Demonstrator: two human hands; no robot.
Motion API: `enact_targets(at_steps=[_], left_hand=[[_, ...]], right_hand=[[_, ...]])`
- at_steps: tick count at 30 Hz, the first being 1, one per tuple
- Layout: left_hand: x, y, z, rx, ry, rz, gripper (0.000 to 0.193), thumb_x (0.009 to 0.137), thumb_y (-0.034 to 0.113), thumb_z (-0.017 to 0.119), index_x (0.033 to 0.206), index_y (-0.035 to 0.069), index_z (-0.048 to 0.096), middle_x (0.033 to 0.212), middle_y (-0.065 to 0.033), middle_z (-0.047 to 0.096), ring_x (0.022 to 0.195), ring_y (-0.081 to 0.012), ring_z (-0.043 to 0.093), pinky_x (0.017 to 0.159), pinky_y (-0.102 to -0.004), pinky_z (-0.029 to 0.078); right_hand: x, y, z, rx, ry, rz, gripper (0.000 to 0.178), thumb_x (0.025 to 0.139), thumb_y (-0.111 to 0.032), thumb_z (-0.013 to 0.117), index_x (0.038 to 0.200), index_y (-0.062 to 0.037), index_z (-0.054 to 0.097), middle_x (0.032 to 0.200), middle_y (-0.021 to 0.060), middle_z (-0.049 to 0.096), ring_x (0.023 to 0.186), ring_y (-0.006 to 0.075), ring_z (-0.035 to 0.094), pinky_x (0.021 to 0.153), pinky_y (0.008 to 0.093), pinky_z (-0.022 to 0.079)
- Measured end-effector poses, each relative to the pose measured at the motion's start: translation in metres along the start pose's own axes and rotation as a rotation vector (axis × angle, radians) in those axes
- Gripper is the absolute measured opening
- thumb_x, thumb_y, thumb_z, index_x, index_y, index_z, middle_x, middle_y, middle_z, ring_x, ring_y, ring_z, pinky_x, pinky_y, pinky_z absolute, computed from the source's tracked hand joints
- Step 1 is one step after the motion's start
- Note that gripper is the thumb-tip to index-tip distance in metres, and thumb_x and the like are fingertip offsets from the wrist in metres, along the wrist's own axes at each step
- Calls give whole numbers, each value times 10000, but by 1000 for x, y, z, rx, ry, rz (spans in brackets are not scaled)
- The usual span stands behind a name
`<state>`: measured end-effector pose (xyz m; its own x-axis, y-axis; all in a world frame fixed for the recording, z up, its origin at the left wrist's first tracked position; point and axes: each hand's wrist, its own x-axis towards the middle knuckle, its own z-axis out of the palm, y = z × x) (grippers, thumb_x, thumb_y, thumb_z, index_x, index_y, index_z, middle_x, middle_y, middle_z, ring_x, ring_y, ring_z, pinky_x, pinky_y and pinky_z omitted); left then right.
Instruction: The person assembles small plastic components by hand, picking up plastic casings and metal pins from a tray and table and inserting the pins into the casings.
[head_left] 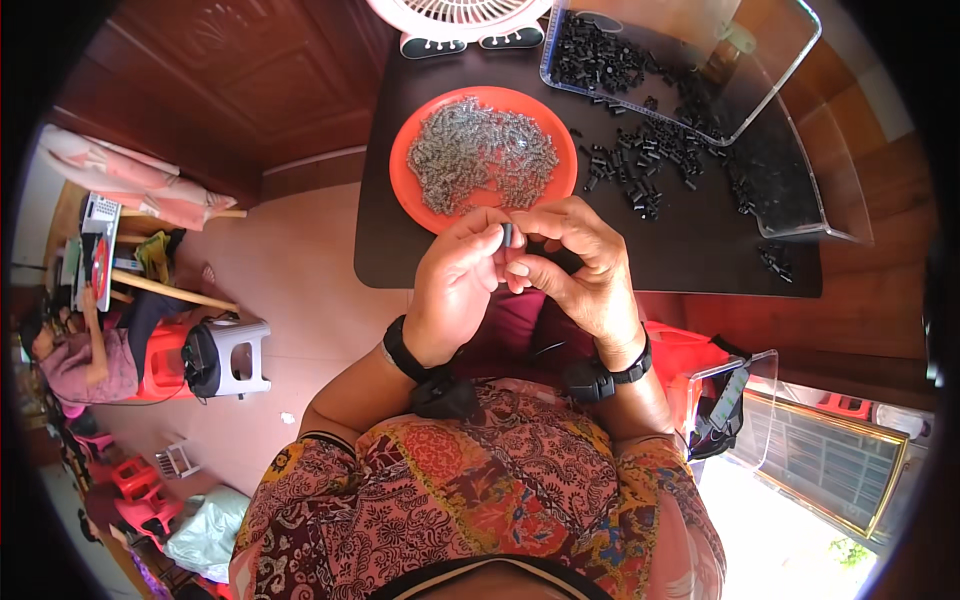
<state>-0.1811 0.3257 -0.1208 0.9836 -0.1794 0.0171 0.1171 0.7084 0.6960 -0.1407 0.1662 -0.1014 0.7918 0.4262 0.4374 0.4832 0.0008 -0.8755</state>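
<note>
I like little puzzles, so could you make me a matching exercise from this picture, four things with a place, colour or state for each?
1. plate
2. silvery pieces
3. clear box
4. left hand

A. holding a small dark piece
B. round and orange-red
C. see-through, with black parts inside
D. heaped on something round

Pairs: 1-B, 2-D, 3-C, 4-A

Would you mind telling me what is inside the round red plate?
Small silvery metal pieces cover most of the red plate, leaving bare patches. Anything beneath the pieces is hidden, and the left hand overlaps the plate's near rim.
</note>
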Motion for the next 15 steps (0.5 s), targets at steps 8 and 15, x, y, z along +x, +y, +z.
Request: enact_targets(at_steps=[8,15], left_hand=[[-2,-3,4,141,74,42,170,930,222,513,906,53,508,869,-31,545,747,-118,528,701,-262,431],[-5,-2,8,129,54,41,189,932,226,500,891,41,513,823,-38,553,733,-126,549,691,-259,436]], right_hand=[[-1,0,2,-145,54,-89,397,653,-19,790,1034,-89,706,985,93,644,887,240,635,764,329,521],[-2,0,2,-186,44,-136,346,671,-8,781,1002,-72,706,976,89,637,863,215,638,724,310,535]])
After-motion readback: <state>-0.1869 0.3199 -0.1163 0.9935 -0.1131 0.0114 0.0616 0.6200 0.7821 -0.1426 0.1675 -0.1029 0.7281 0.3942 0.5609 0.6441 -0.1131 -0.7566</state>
